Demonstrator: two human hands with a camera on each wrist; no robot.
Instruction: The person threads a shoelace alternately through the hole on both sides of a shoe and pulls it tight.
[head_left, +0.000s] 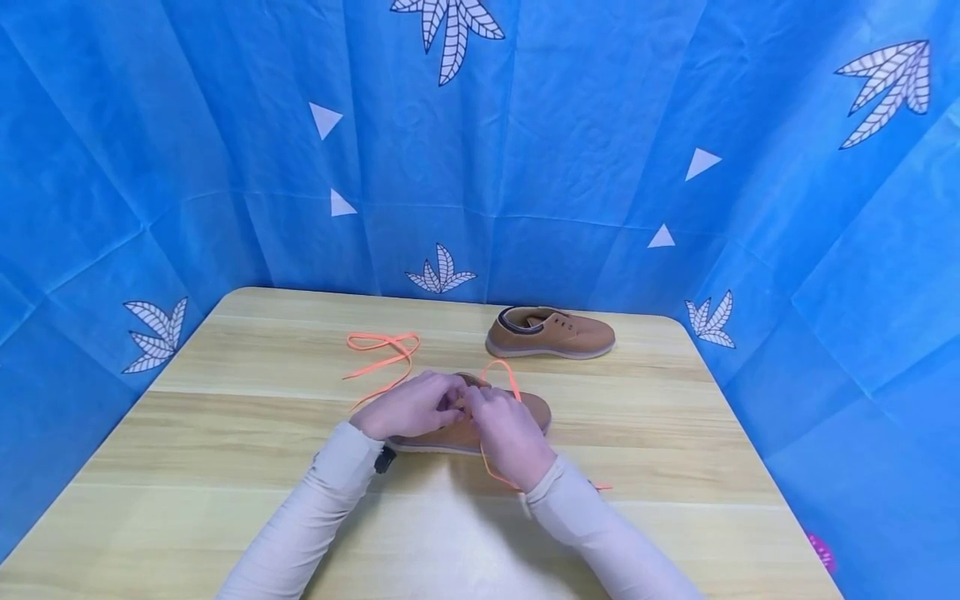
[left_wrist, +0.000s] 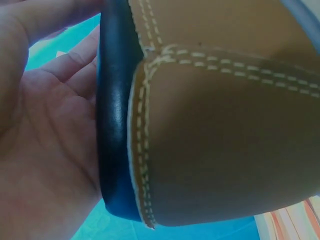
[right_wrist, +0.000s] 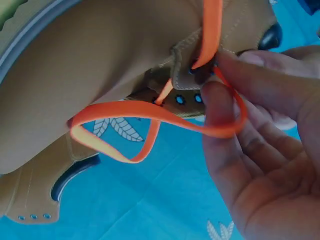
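Note:
A brown leather shoe [head_left: 536,412] lies on the table between both hands, toe to the right. My left hand [head_left: 416,407] holds it near its opening. In the left wrist view, that palm [left_wrist: 55,135] lies beside the dark padded collar [left_wrist: 114,105], with fingers partly hidden behind it. At the eyelets, my right hand [head_left: 516,433] pinches an orange shoelace [right_wrist: 212,30] between thumb and forefinger. The lace passes through eyelets of the flap and hangs in a loose loop in the right wrist view. The fingertips of both hands are close together over the shoe.
A second brown shoe [head_left: 581,337], with no lace in its visible eyelets, stands farther back on the wooden table [head_left: 187,467]. Another orange lace [head_left: 378,365] lies loosely curled at the left. A blue patterned curtain [head_left: 570,125] surrounds the table's back and sides.

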